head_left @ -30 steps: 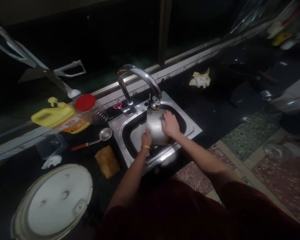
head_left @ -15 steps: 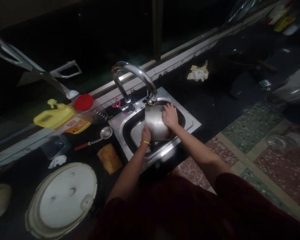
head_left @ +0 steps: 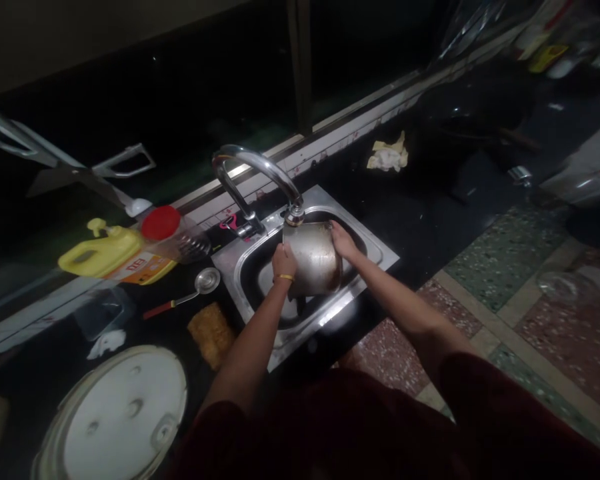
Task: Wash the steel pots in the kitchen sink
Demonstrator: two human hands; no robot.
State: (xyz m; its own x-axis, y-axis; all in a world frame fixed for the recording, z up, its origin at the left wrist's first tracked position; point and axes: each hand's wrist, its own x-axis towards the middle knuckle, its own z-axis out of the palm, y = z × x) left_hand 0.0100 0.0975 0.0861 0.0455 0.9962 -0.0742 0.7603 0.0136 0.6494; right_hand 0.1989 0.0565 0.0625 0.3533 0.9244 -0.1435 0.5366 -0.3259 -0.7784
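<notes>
A metal pot [head_left: 314, 257] lies tilted on its side over the steel sink [head_left: 380, 257], just below the spout of the curved faucet [head_left: 260, 163]. My left hand [head_left: 284, 261], with a yellow band at the wrist, is closed on the pot's left rim. At the upper right of the pot, my right hand [head_left: 344, 241] grips its edge near the base. Brownish stains mark the pot's lower right side. The fingers' far sides are hidden behind the pot.
Left of the sink lie a ladle [head_left: 207, 281], a brown sponge-like block [head_left: 211, 333] and a large round lid [head_left: 123, 413]. Behind them stand a yellow jug [head_left: 105, 253] and a red-lidded jar [head_left: 161, 224]. A crumpled cloth [head_left: 389, 155] rests on the counter [head_left: 430, 200] to the right.
My right hand has slid from the pot's upper side to its right edge. The pot has turned slightly, and my left hand sits higher on its rim. The view has shifted a little.
</notes>
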